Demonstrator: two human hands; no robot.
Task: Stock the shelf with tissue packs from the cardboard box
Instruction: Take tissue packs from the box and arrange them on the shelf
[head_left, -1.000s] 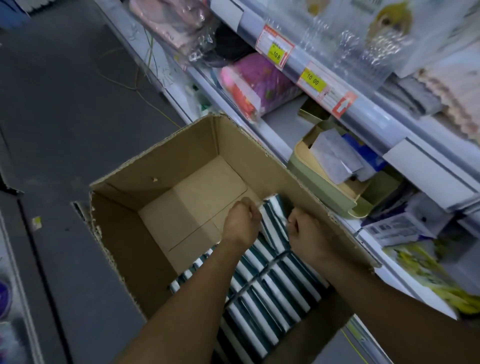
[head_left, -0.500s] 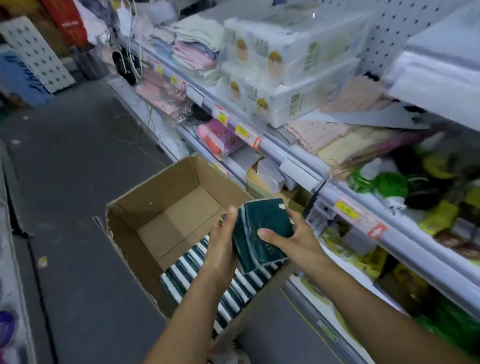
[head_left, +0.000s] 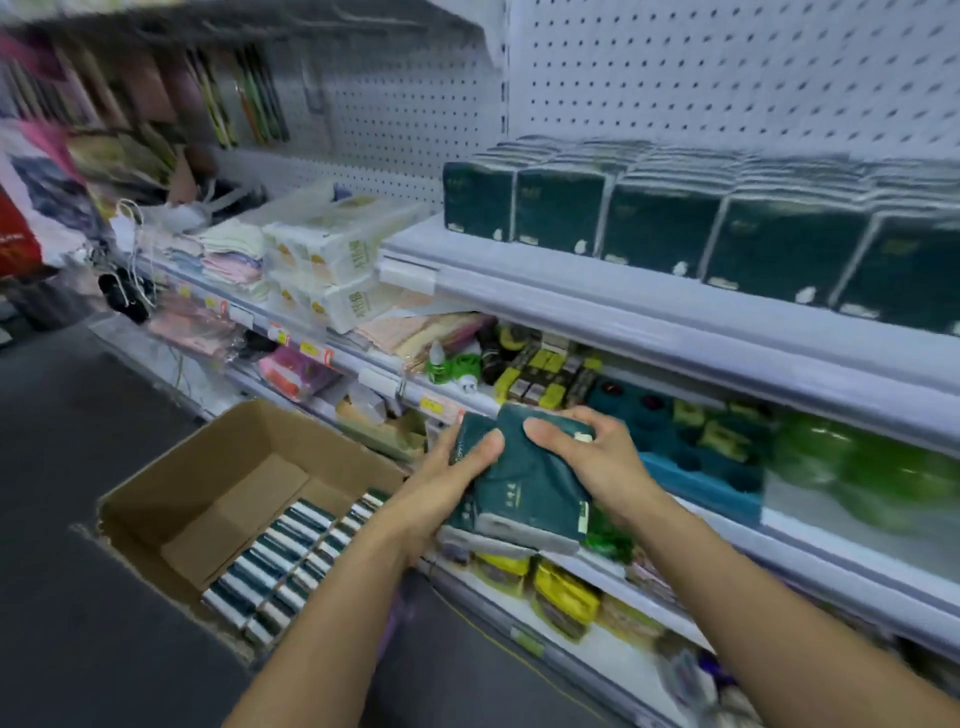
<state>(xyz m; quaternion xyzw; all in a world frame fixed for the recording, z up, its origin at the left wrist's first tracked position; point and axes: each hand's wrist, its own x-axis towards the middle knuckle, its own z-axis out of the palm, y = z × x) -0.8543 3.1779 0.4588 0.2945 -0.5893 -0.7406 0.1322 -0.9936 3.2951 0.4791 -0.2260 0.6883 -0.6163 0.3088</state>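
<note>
Both hands hold a small stack of dark green tissue packs (head_left: 524, 483) in front of the shelving, above the box's right corner. My left hand (head_left: 447, 478) grips the stack from the left, thumb on top. My right hand (head_left: 597, 462) grips it from the right, thumb across the front. The open cardboard box (head_left: 171, 499) stands on the floor at lower left, with several more green-and-white packs (head_left: 291, 561) lined up in its near half. A row of the same green packs (head_left: 675, 234) stands on the white upper shelf (head_left: 597, 306) at the right.
White tissue bundles (head_left: 332, 254) and folded cloths sit on the shelf to the left. Lower shelves hold green, yellow and teal goods (head_left: 701, 436). Pegboard backs the shelving. Dark floor (head_left: 78, 415) stretches to the left of the box.
Both hands have lifted the tissue packs out of the box and raised them toward the shelves. My view has swung up from the box to the upper shelf.
</note>
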